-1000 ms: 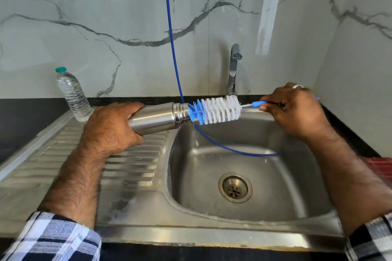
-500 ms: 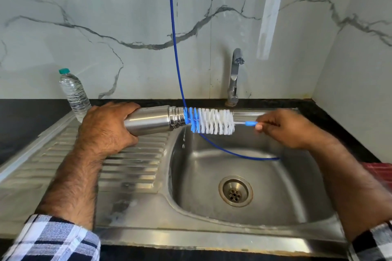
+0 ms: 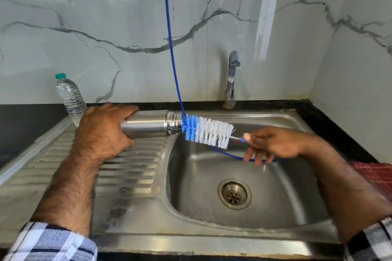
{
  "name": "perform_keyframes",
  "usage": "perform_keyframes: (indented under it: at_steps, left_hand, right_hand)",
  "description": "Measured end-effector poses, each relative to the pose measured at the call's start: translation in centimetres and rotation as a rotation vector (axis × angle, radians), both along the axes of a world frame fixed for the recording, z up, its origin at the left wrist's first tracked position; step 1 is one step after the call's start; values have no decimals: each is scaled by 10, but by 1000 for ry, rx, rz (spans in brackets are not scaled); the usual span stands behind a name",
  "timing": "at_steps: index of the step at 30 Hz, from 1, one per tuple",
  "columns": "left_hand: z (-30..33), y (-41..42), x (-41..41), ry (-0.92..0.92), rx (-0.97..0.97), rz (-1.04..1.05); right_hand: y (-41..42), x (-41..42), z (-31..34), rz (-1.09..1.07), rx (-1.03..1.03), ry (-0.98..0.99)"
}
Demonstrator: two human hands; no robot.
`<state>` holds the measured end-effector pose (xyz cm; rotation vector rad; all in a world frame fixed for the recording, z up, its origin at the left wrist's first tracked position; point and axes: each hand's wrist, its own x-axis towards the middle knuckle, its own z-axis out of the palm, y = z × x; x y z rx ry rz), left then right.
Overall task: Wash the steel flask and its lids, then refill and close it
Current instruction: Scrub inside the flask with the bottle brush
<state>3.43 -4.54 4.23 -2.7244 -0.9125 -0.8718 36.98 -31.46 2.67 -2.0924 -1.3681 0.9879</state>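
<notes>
Our left hand (image 3: 101, 133) grips the cylindrical steel flask (image 3: 148, 125) sideways above the sink (image 3: 212, 237). Our right hand (image 3: 273, 146) pinches the blue-and-white bristled bottle brush (image 3: 209, 131), its tip at the flask's mouth.

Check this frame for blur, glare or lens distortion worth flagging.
Head view: motion blur softens the right hand and forearm; left hand and flask stay sharp; window glare streaks the marble wall; wide-angle bowing curves the sink front edge.

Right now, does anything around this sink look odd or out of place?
One thing: a thin blue cord hangs down from above the picture, crosses the bottle brush at the mouth of the steel flask, and loops into the sink basin under the right hand. Nothing looks spilled or broken.
</notes>
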Motion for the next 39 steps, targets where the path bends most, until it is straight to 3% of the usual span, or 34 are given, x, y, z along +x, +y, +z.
perform_keyframes:
  at_steps: [3,7,11,13,15,17,22,28,31,33,36,37,39]
  left_hand:
    - [-3,6,-5,2,28,-11]
    - [-1,3,-4,-49,-42,-1]
    - [0,-5,3,-80,-89,-20]
    - [0,-7,4,-109,-121,-21]
    - [0,-7,4,-122,-139,-12]
    - [0,-6,2,-119,-113,-5]
    - [-2,-5,3,-56,-70,15]
    - [-4,-8,7,-39,-127,16]
    - [-5,-5,6,-41,-126,31]
    - [-7,-2,6,-30,-68,20]
    - [-12,1,9,6,27,-40]
    - [-11,2,10,17,58,-56]
    - [-10,5,10,16,94,-68]
  right_hand:
    - [2,0,-6,62,-62,81]
    - [2,3,8,-114,268,-570]
    - [3,9,4,-222,797,-998]
    - [0,12,4,-222,921,-1204]
    - [-1,10,8,-241,972,-1269]
    - [-1,8,9,-196,932,-1177]
    - [7,8,6,-138,604,-961]
    - [3,20,5,-165,852,-1072]
    - [2,11,12,-188,842,-1090]
    - [-4,5,18,-153,548,-885]
    - [-10,3,10,6,-41,-200]
    - [-10,3,5,51,-144,1]
    - [-10,8,-5,103,-199,187]
